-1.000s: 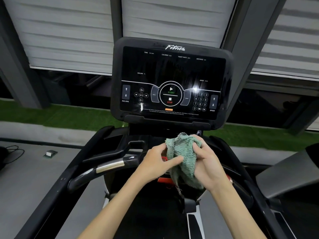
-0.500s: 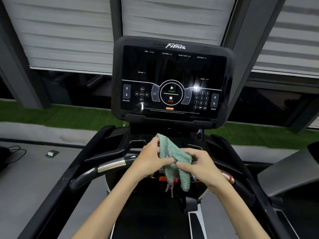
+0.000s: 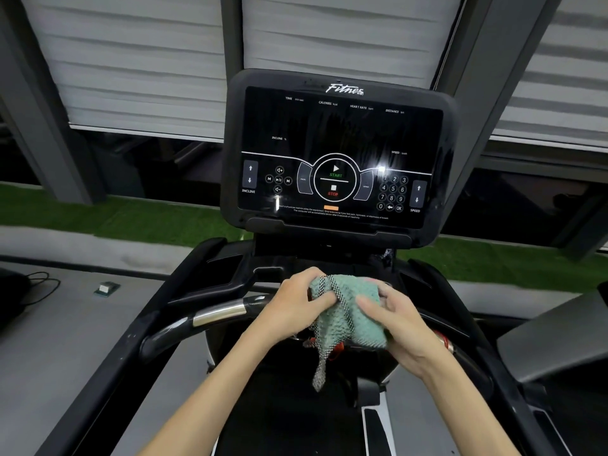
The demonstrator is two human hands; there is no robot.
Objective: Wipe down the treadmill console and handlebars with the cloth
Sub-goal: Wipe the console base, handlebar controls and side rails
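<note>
A green knitted cloth (image 3: 353, 311) with a dark checked edge is bunched between both my hands, just below the treadmill console (image 3: 335, 149). My left hand (image 3: 296, 304) pinches its left side, thumb on top. My right hand (image 3: 399, 319) grips its right side with fingers laid over it. A checked corner hangs down in front of the belt. The black console screen shows START, STOP and a number pad. The left handlebar (image 3: 210, 315), black with a silver band, runs out to the left. My right arm hides most of the right handlebar.
A treadmill belt (image 3: 289, 419) lies below my arms between black side rails. A neighbouring machine's grey part (image 3: 552, 337) sits at the right. On the grey floor at the left lie a cable (image 3: 39, 287) and a small box (image 3: 106, 287). Green turf and shuttered windows are behind.
Both hands have kept reworking the cloth: it was gathered, then hung narrow, and now is spread wider across the two hands, a little lower and to the right.
</note>
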